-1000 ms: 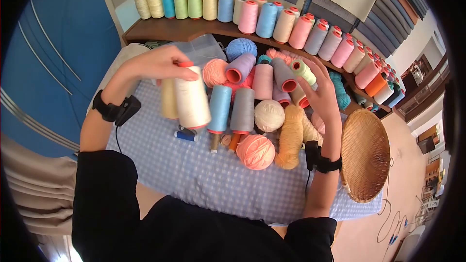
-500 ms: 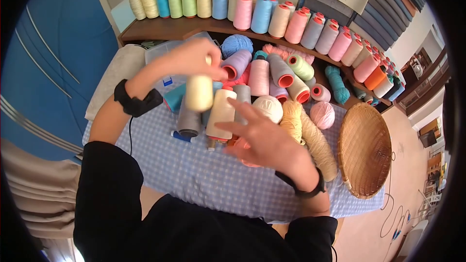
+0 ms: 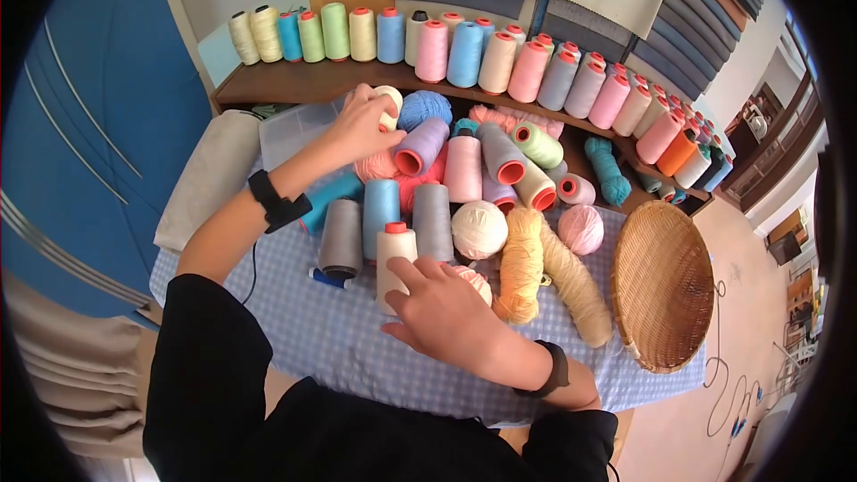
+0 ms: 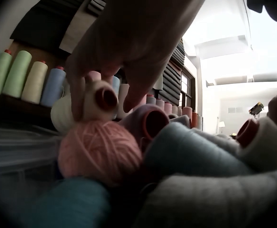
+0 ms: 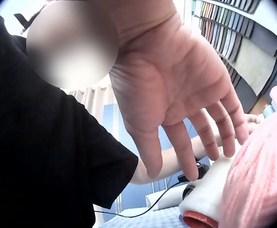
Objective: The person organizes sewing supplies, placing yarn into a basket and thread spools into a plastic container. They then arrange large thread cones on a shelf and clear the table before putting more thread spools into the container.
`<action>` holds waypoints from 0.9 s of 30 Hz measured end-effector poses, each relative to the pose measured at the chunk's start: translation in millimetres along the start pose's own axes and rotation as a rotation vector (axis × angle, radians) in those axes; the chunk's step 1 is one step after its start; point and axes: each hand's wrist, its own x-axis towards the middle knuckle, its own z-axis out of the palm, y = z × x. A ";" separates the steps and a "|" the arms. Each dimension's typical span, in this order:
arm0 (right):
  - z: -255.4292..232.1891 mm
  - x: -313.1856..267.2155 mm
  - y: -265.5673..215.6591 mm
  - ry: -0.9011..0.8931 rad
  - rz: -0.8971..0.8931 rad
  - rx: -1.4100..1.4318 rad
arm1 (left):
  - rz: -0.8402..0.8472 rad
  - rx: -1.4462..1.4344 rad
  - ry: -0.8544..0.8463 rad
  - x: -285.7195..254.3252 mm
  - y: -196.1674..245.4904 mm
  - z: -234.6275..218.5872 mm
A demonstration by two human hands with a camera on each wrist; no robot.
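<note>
At the back of the pile my left hand (image 3: pixel 360 128) pinches a cream thread cone (image 3: pixel 387 100), just left of a blue yarn ball (image 3: pixel 426 110). In the left wrist view the fingers straddle that cone (image 4: pixel 96 105), behind a salmon yarn ball (image 4: pixel 100 151). My right hand (image 3: pixel 448 314) is at the front with fingers spread, beside a white cone (image 3: pixel 394 250) standing upright; touch cannot be told. The right wrist view shows the palm (image 5: pixel 181 90) bare, above the white cone (image 5: pixel 214 185) and a pink yarn ball (image 5: pixel 262 175).
Grey cones (image 3: pixel 342 239), a light-blue cone (image 3: pixel 381 214) and yellow yarn (image 3: pixel 520 268) lie around the pile on the checked cloth (image 3: pixel 357 348). A wicker basket (image 3: pixel 662 290) is at the right, a clear plastic box (image 3: pixel 290 136) at the back left. Cones line the shelf (image 3: pixel 295 83) behind.
My left hand has carried the cream cone from above the cones to the back of the pile. My right hand came across from the right side to the front, and is now slightly lower beside the white cone.
</note>
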 end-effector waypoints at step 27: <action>17.1 -5.6 -9.7 -0.222 0.033 0.097 | -0.222 0.171 -0.039 164.7 33.4 5.5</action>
